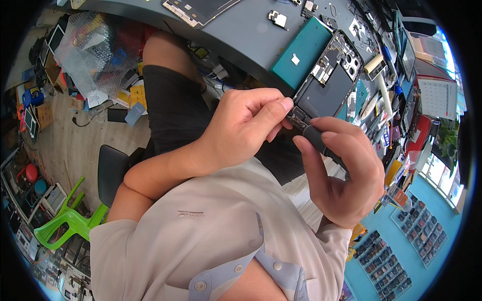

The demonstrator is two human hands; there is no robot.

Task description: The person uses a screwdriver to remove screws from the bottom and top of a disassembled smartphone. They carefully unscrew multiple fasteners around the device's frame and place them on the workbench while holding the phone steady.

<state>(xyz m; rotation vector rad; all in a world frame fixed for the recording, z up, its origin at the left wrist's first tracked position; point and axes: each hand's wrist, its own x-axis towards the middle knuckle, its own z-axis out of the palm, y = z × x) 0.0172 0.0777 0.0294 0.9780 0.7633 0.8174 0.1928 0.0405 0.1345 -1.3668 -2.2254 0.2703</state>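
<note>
An opened phone [325, 89] lies tilted against a teal box [299, 54], its black battery, circuit board and camera rings exposed. My left hand [246, 123] is closed, thumb and fingers pinching at the phone's lower left corner. In my right hand [349, 168] is a thick dark grey screwdriver [315, 138], gripped by the handle between thumb and fingers. Its front end points at the phone's lower edge; the tip is hidden by my hands and too small to make out.
A removed phone screen [198, 11] and small metal parts [277, 20] lie on the grey table [236, 37]. Tools and parts crowd the right side, near a white calendar [438, 99]. Bubble wrap [93, 47] and a green plastic chair [68, 223] are to the left.
</note>
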